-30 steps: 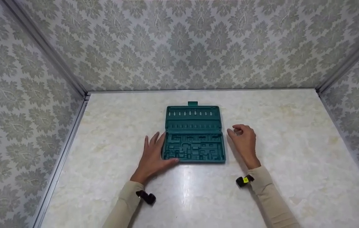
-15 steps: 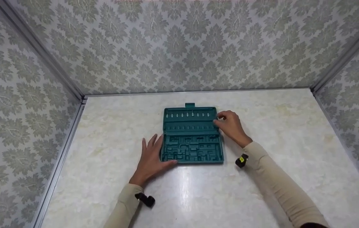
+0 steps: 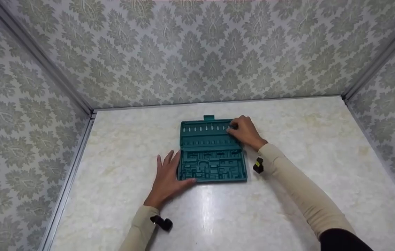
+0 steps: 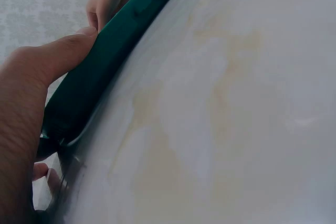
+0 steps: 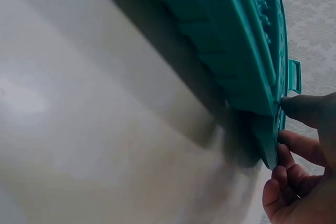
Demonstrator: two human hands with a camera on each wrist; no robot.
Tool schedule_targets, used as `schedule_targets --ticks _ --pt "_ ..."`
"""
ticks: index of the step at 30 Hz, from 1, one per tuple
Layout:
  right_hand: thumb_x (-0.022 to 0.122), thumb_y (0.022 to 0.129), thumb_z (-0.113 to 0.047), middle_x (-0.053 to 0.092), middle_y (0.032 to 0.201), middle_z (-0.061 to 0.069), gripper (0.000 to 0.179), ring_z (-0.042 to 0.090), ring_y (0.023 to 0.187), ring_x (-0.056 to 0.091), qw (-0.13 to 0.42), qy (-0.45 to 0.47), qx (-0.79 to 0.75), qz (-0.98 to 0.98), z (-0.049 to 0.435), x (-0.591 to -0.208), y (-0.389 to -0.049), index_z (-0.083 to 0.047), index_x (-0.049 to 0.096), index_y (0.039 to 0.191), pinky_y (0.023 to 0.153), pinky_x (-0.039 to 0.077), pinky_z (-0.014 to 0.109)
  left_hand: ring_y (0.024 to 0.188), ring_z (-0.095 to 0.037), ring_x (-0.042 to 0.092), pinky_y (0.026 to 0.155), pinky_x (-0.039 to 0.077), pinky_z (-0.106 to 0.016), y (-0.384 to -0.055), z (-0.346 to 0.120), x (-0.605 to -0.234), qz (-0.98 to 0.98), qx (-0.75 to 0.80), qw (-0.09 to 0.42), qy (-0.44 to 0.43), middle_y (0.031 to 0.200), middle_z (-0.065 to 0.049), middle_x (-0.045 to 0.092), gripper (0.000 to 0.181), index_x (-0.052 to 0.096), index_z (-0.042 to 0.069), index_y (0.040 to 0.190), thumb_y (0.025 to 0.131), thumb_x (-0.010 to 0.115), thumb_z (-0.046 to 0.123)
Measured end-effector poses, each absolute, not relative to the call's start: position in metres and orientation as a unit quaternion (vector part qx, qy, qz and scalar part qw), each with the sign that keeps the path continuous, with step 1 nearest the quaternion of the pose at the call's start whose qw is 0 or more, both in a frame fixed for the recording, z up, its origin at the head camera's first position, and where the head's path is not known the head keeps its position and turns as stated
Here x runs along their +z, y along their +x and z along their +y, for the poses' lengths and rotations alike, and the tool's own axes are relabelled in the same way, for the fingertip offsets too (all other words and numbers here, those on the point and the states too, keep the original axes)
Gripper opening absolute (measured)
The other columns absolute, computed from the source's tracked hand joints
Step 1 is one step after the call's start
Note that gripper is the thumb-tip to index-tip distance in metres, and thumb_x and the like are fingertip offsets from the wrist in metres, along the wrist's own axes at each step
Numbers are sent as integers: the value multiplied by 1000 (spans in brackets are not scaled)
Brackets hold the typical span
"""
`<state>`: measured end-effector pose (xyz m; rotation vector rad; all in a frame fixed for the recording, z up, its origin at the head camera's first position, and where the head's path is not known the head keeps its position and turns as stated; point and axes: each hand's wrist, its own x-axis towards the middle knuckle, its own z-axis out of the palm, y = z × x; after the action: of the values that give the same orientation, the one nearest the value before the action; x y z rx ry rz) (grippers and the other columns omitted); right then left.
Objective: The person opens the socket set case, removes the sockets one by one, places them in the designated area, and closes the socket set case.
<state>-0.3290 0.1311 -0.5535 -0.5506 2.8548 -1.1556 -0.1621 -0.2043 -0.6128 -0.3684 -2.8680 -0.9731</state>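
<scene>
A dark green plastic tool case (image 3: 214, 166) lies unfolded on the table, with moulded slots in its near half. A row of small silver screwdriver bits (image 3: 200, 128) stands in the far half, the lid (image 3: 204, 139). My left hand (image 3: 166, 179) rests against the near left corner, fingers spread along the side and thumb (image 4: 73, 45) on the front edge. At the lid's right end, my right hand (image 3: 248, 132) pinches the rightmost bit (image 3: 229, 127) between thumb and forefinger. In the right wrist view the lid's side hides that bit, while the other fingers (image 5: 289, 177) curl below.
The pale marbled table (image 3: 120, 132) spreads around the case. Patterned walls (image 3: 197, 52) close it in at the back and sides, with metal strips along the corners. A latch tab (image 3: 209, 118) sticks out from the lid's far edge.
My right hand has moved from the table right of the case, up and left, onto the right end of the bit row. The left hand has stayed at its corner.
</scene>
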Motion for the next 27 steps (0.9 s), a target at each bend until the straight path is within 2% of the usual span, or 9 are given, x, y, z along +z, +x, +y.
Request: schedule_targets --ticks 5,10,17,22,27 --pt "73 108 -15 66 118 28 32 40 111 60 3 -162 -348 923 130 -555 -330 11 76 127 101 51 58 168 -37 21 135 -11 -59 -163 -199 -614 -938 -320 45 -128 177 -20 33 125 30 16 176 82 78 82" --pt "71 109 -12 66 121 32 34 47 117 58 8 -171 -330 928 120 -556 -327 14 73 130 107 47 63 168 -37 21 135 -12 -60 -156 -205 -614 -938 -320 45 -126 177 -19 35 124 30 15 176 82 78 81" --pt "70 109 -11 62 130 33 35 48 127 54 33 -147 -361 920 108 -558 -331 14 69 134 113 46 61 168 -39 21 134 -11 -62 -153 -211 -612 -938 -325 49 -114 177 -19 34 125 31 17 176 80 80 81" --pt "72 107 -8 61 130 32 31 46 124 57 31 -126 -387 913 113 -555 -334 13 67 130 110 49 59 168 -38 20 135 -11 -60 -157 -207 -611 -938 -325 46 -115 178 -20 33 126 30 18 176 80 79 82" --pt "70 107 -2 62 124 31 22 43 114 61 31 -128 -415 900 121 -553 -336 13 69 122 103 53 57 168 -38 20 135 -10 -61 -162 -204 -612 -938 -325 47 -114 178 -18 33 126 29 19 177 79 78 84"
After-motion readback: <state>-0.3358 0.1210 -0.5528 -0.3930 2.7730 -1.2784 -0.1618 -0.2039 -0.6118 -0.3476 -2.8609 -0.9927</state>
